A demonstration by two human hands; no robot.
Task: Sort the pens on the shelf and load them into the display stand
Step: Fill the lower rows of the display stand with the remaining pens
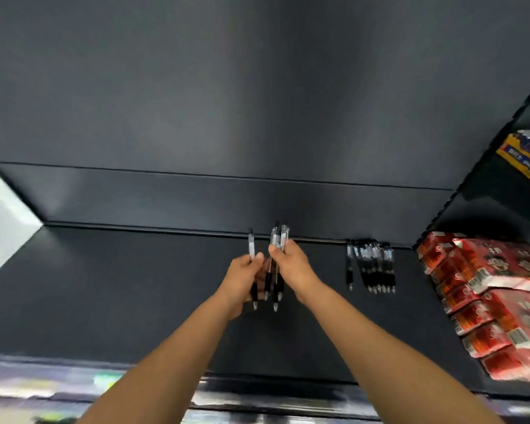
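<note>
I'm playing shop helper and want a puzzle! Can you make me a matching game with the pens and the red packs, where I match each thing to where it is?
Things:
1. single pen
2. bunch of pens
3. row of pens
4. red packs

Places:
A. lying on the dark shelf, to the right of both hands
B. held in the left hand
C. stacked at the far right edge
D. held in the right hand

Pairs: 1-B, 2-D, 3-A, 4-C
</note>
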